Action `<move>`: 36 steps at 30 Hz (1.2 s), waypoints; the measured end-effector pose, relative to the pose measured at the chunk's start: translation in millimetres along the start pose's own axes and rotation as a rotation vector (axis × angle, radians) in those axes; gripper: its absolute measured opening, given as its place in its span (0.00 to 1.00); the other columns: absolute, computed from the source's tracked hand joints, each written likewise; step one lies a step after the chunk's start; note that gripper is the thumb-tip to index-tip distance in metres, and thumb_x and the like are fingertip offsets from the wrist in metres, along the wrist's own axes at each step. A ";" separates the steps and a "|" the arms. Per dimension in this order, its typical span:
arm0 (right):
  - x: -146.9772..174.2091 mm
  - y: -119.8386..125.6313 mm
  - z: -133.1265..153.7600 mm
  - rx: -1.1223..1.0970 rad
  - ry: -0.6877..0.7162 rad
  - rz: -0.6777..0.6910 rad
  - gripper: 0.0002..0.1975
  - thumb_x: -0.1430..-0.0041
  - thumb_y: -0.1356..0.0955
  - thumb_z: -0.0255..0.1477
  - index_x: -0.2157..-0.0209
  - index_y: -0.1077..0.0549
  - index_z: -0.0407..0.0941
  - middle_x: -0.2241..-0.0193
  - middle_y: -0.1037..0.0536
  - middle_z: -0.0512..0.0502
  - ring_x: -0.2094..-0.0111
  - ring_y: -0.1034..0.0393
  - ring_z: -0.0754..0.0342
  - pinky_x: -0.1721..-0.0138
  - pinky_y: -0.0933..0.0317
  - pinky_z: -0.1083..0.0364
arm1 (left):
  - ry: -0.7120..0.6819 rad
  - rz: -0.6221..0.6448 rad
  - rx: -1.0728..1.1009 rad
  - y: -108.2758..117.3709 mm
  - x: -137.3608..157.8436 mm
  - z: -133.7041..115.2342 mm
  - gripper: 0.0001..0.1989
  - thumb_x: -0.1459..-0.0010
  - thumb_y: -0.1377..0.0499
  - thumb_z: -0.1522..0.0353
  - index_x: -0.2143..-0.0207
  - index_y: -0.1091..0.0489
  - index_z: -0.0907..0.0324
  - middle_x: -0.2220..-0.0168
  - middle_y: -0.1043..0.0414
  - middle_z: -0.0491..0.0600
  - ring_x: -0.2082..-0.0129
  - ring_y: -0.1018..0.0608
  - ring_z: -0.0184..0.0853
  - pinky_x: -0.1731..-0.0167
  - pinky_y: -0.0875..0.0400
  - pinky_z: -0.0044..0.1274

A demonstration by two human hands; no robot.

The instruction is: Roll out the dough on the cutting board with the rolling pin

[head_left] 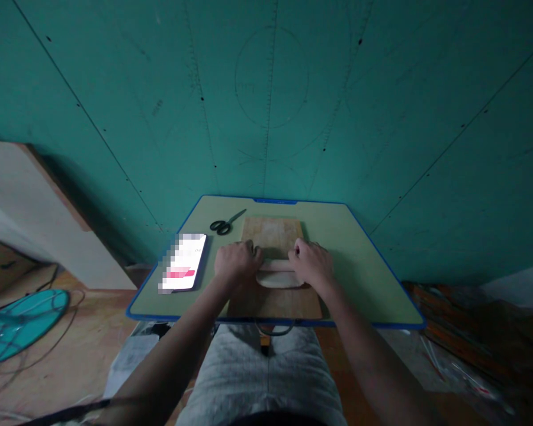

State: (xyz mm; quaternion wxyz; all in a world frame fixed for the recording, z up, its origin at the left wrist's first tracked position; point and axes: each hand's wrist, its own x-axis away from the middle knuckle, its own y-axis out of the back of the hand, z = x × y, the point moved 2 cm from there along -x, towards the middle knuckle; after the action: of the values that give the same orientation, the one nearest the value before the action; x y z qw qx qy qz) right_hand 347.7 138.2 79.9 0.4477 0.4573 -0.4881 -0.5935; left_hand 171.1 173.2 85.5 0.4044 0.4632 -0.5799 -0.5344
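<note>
A pale rolling pin (276, 265) lies crosswise over a flat, whitish piece of dough (279, 280) on a wooden cutting board (270, 305). My left hand (237, 260) is closed round the pin's left end, and my right hand (313, 260) grips the right end. Both fists cover the ends of the pin, so only its middle shows. The dough's near edge sticks out below the pin, towards me.
The board rests on a small light-green table (359, 272) with a blue rim. Black-handled scissors (224, 226) lie at the back left, and a phone (186, 263) with a lit screen is left of my left hand. A green wall (266, 118) rises behind the table.
</note>
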 end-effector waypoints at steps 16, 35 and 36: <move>-58.3 -19.3 -4.8 -0.082 -0.098 0.122 0.18 0.39 0.42 0.36 0.59 0.24 0.46 0.59 0.21 0.39 0.58 0.26 0.47 0.63 0.39 0.54 | 0.029 0.012 0.048 -13.0 -55.1 8.5 0.22 0.39 0.56 0.64 0.58 0.26 0.66 0.61 0.23 0.65 0.59 0.20 0.47 0.63 0.27 0.31; 0.1 0.4 2.7 -0.011 -0.049 0.022 0.13 0.39 0.40 0.34 0.64 0.25 0.47 0.64 0.20 0.43 0.63 0.27 0.50 0.65 0.43 0.55 | 0.012 0.013 0.023 -4.8 -7.0 1.9 0.23 0.37 0.58 0.59 0.59 0.28 0.63 0.61 0.23 0.61 0.60 0.21 0.45 0.66 0.30 0.30; 5.8 1.5 3.8 0.004 -0.040 0.007 0.13 0.39 0.40 0.33 0.64 0.25 0.47 0.64 0.20 0.43 0.62 0.27 0.51 0.64 0.43 0.55 | 0.004 -0.012 0.013 -4.3 -0.3 1.0 0.23 0.37 0.58 0.60 0.60 0.27 0.63 0.61 0.23 0.61 0.60 0.21 0.45 0.66 0.31 0.30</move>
State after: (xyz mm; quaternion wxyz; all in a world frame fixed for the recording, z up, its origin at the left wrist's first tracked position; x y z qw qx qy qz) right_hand 343.1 132.9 81.1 0.4391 0.4445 -0.4999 -0.5998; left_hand 170.7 173.7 81.1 0.3995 0.4703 -0.5797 -0.5322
